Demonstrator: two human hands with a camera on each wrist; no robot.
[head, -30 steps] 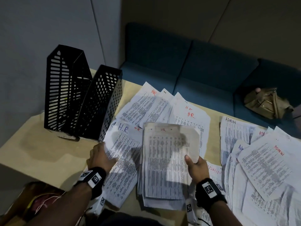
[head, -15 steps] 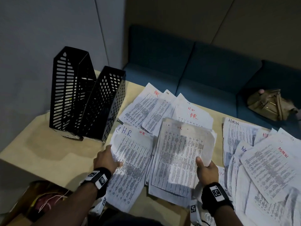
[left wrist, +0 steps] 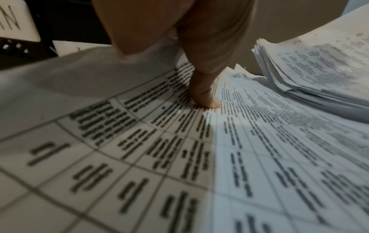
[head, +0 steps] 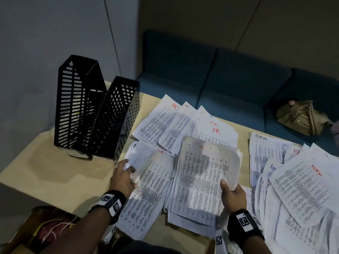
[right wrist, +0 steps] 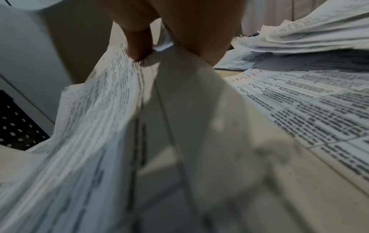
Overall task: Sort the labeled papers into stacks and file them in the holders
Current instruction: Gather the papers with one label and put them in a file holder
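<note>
My right hand (head: pixel 231 193) grips a thick stack of HR papers (head: pixel 205 176) by its right edge, thumb on top, above the middle pile. In the right wrist view the thumb (right wrist: pixel 139 47) pinches that stack (right wrist: pixel 95 113). My left hand (head: pixel 126 173) holds the upper left part of a loose HR sheet (head: pixel 150 189), whose corner curls up over the fingers. The thumb (left wrist: pixel 205 97) presses on that sheet (left wrist: pixel 139 157). Two empty-looking black holders (head: pixel 78 107) (head: pixel 117 118) stand upright at the table's far left.
More HR sheets (head: pixel 159 121) fan out behind the stack. ADMIN papers (head: pixel 302 189) cover the table's right side. Bare table (head: pixel 55 165) lies in front of the holders. A blue sofa (head: pixel 220 79) with a tan bag (head: pixel 300 118) sits behind. A cardboard box (head: pixel 45 230) is at lower left.
The right hand has brought the HR stack down and flatter over the pile. The left hand has slid up the loose sheet's edge and lifted its top corner, hiding the H.R. label.
</note>
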